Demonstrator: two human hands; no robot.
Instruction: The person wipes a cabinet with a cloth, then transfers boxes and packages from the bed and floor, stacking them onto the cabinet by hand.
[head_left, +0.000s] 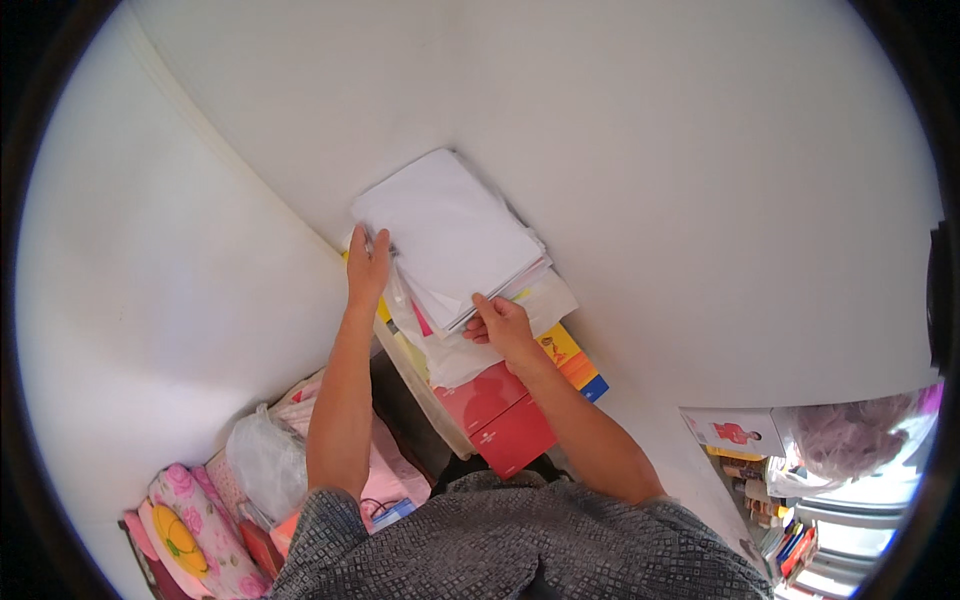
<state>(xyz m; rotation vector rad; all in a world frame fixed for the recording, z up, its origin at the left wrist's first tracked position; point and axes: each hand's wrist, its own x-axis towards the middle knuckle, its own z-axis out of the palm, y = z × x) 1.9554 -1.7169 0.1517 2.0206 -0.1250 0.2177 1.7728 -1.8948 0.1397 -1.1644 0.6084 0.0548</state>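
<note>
A stack of white paper sheets (457, 232) lies in front of me, close to the wall. My left hand (367, 266) is at the stack's left edge, thumb and fingers apart; whether it grips anything there is unclear. At the near right corner, my right hand (501, 322) pinches the stack's edge between thumb and curled fingers. The lowest sheet corners fan out a little there. Under the stack lies a whitish plastic bag (465, 360), and beneath that are red boxes (514, 435) and a yellow, orange and blue box (574, 360).
White walls meet in a corner behind the stack. At lower left are a clear plastic bag (266, 457), a rose-patterned pillow (202, 525) and pink bedding (394, 465). To the lower right, a printed box (735, 431), a bagged bundle (851, 439) and several bottles (757, 491) stand on shelving.
</note>
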